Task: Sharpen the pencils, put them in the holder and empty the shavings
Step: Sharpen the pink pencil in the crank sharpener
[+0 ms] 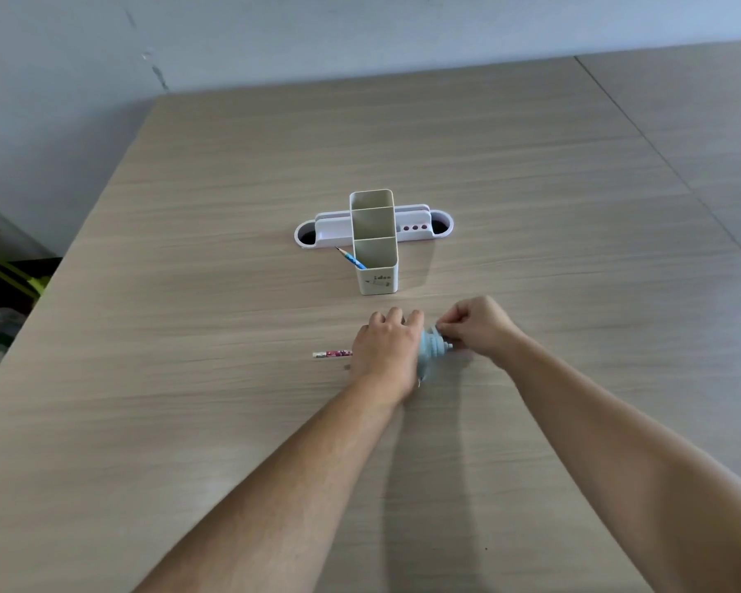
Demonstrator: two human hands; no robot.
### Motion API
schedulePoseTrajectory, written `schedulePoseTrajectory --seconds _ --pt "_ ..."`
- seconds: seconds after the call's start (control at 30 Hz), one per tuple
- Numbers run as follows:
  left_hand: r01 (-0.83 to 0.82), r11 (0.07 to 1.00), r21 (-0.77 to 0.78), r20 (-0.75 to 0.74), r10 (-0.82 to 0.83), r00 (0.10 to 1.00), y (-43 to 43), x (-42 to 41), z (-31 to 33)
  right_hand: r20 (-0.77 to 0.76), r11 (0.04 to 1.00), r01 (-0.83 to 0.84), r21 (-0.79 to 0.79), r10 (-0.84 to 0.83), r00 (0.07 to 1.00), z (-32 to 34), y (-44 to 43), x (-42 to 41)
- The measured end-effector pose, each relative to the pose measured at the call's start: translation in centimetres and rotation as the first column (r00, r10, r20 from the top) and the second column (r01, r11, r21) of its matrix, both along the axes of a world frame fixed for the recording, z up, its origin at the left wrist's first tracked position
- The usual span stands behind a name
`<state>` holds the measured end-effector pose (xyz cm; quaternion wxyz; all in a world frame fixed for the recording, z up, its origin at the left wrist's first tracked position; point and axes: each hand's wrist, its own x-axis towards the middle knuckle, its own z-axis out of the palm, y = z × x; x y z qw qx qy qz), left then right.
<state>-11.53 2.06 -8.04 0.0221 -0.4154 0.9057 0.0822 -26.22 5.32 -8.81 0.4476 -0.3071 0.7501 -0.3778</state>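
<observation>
A pale blue sharpener (431,349) stands on the wooden table (189,378), mostly covered by my left hand (388,350), which grips its body from the left. My right hand (475,329) pinches the small crank at the sharpener's right side. A pink patterned pencil (332,354) sticks out to the left from under my left hand; its other end is hidden. Farther back stands a cream holder (377,267) with three compartments. A blue striped pencil (351,258) leans out of the nearest compartment, tip pointing up and to the left.
A white oblong tray (330,229) with round wells at both ends lies behind the holder. The table's left edge drops to cluttered floor items (5,301). A seam to a second tabletop (659,134) runs at the right. A wall is behind.
</observation>
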Motion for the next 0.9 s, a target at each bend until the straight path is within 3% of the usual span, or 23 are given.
schedulePoseTrajectory --seconds 0.07,0.13,0.2,0.27,0.4,0.47,0.53,0.6,0.7,0.77,0.9 --pt "-0.014 1.0 0.002 0.001 0.014 1.0 0.0 -0.1 -0.1 0.006 0.985 -0.11 0.131 0.11 0.994 -1.1 1.9 0.5" --pt "-0.021 1.0 0.006 0.0 0.021 1.0 0.1 -0.1 -0.1 0.199 0.951 -0.251 0.182 0.214 0.956 -0.8 4.0 -0.1" --pt "-0.017 1.0 0.003 -0.005 0.017 1.0 0.0 -0.1 0.0 0.396 0.935 -0.336 0.109 0.269 0.878 0.6 4.8 -1.3" --pt "0.005 1.0 0.001 -0.016 -0.005 1.0 0.0 0.0 0.1 0.463 0.973 -0.232 -0.023 0.216 0.86 2.1 3.6 -2.3" --pt "0.013 1.0 0.019 -0.013 -0.013 1.0 0.0 0.2 0.2 0.281 0.995 0.076 -0.071 -0.053 0.958 2.1 -0.1 -1.3" --pt "-0.009 1.0 0.013 -0.009 0.009 1.0 0.0 0.0 0.2 0.12 0.998 0.061 -0.013 -0.059 0.991 0.3 -0.1 -0.2" --pt "-0.023 1.0 0.012 -0.011 0.023 1.0 0.1 -0.1 0.2 0.044 0.993 -0.044 0.11 0.04 0.998 -0.9 1.6 0.6" --pt "-0.026 1.0 0.015 -0.011 0.026 1.0 0.1 -0.1 0.1 0.17 0.966 -0.176 0.191 0.144 0.975 -0.9 3.6 0.4" --pt "-0.007 1.0 0.007 -0.003 0.007 1.0 0.0 -0.1 0.1 0.409 0.935 -0.33 0.128 0.254 0.876 1.5 4.7 -1.2" --pt "0.013 1.0 -0.006 -0.013 -0.013 1.0 -0.1 0.0 0.2 0.399 0.966 -0.259 0.017 0.231 0.887 3.1 3.4 -2.1" --pt "0.022 1.0 -0.012 -0.007 -0.022 1.0 0.1 0.1 0.2 0.255 0.996 0.045 -0.07 -0.026 0.967 2.8 0.3 -1.1"
